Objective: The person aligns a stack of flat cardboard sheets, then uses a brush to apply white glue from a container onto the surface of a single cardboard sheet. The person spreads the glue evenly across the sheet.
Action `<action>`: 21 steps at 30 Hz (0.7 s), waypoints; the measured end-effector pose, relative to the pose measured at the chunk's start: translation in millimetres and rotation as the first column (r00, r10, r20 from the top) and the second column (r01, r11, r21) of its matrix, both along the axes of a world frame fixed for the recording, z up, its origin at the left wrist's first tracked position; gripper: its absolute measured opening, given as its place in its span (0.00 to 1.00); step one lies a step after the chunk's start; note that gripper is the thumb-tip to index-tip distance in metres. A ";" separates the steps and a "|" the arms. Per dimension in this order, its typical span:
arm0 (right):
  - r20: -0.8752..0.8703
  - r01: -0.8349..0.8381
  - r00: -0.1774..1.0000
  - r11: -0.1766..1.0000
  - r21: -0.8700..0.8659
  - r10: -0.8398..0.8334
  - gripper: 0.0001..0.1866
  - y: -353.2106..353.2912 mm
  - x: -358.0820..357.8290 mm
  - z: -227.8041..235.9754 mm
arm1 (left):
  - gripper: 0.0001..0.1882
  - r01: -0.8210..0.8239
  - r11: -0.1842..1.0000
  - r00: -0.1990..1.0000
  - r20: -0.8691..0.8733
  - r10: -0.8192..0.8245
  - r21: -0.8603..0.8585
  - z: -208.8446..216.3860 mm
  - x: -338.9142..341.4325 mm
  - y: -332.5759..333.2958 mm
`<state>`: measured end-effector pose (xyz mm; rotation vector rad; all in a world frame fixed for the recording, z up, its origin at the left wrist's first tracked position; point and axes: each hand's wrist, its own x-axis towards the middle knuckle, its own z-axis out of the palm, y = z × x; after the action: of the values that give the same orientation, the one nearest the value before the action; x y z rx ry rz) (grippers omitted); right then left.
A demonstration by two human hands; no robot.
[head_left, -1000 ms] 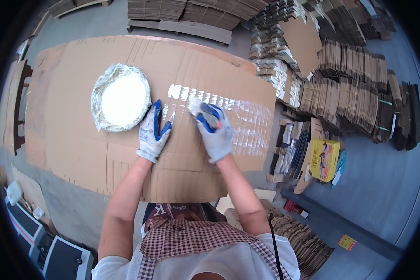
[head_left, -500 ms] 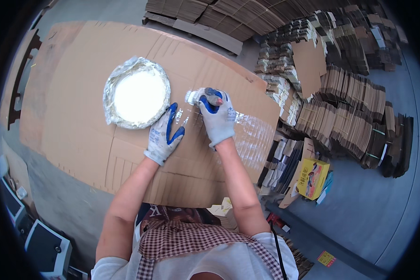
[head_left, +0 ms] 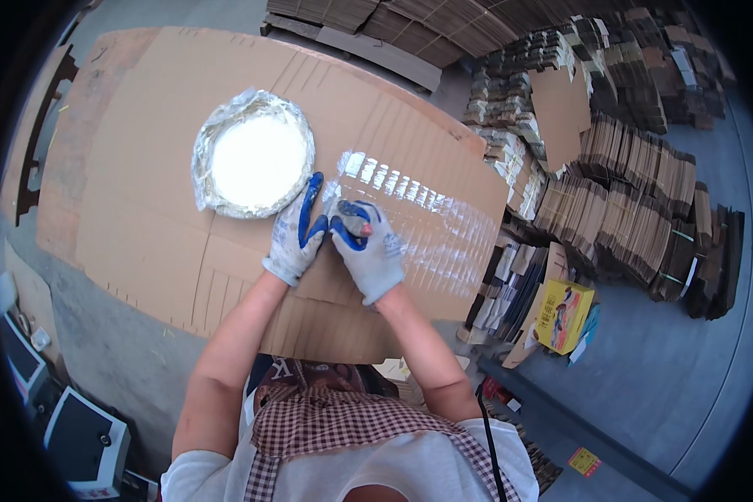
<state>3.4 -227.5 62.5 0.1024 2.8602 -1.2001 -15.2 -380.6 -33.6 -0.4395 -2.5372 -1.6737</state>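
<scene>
My right hand (head_left: 370, 251), in a white glove with blue palm and fingertips, is closed around a brush (head_left: 363, 227). The handle's reddish end shows above the fist, while most of the bristles are hidden beside my left fingers. Gloved alike, my left hand (head_left: 291, 243) lies with thumb and fingers apart on the cardboard sheet (head_left: 134, 142), against the near right side of a round basin (head_left: 207, 180). Crinkled film covers the basin's rim, and bright white stuff fills it. Shiny wet streaks (head_left: 402, 191) run in rows over the sheet's right part.
Bundled flat cardboard (head_left: 636, 163) stands in stacks on the floor to the right. A yellow box (head_left: 564, 316) sits beyond the table's near right corner. Dark-screened equipment (head_left: 84, 439) stands at the lower left, and more cardboard stacks (head_left: 410, 29) lie behind the table.
My right hand has moved nearer and left with the brush, close beside my left hand. Bright wet streaks now show where it was. My left hand stays by the basin.
</scene>
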 end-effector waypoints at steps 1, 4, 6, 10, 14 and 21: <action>0.017 -0.013 1.000 1.000 0.007 0.013 0.22 -1.3 6.7 -3.9 | 0.33 0.000 0.999 1.000 0.008 -0.001 0.037 1.1 -0.5 0.3; 0.062 0.011 0.998 0.999 -0.034 -0.009 0.21 -5.0 20.8 -0.4 | 0.30 -0.031 0.993 0.999 0.044 0.026 0.117 1.1 -1.5 -0.1; 0.041 0.012 0.999 0.999 -0.044 -0.010 0.20 -9.2 30.9 6.6 | 0.29 -0.035 0.976 0.997 0.072 0.020 0.216 -3.6 0.1 -0.7; 0.062 -0.017 0.998 1.000 0.014 0.016 0.19 -11.7 52.8 -5.9 | 0.30 -0.033 0.942 0.992 0.128 -0.010 0.333 -0.8 2.2 1.4; 0.014 -0.077 0.997 0.997 -0.021 0.077 0.18 -25.8 65.8 -8.0 | 0.39 -0.012 0.927 0.984 0.170 -0.057 0.376 -1.1 2.5 -2.1; -0.035 -0.056 0.998 0.997 -0.056 0.055 0.21 -29.5 76.8 -12.1 | 0.40 -0.007 0.900 0.974 0.207 -0.093 0.435 3.4 0.9 2.0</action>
<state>80.1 -257.1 50.4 0.0011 2.8343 -1.2830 -14.3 -378.6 -30.2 -0.2838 -2.1887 -2.3435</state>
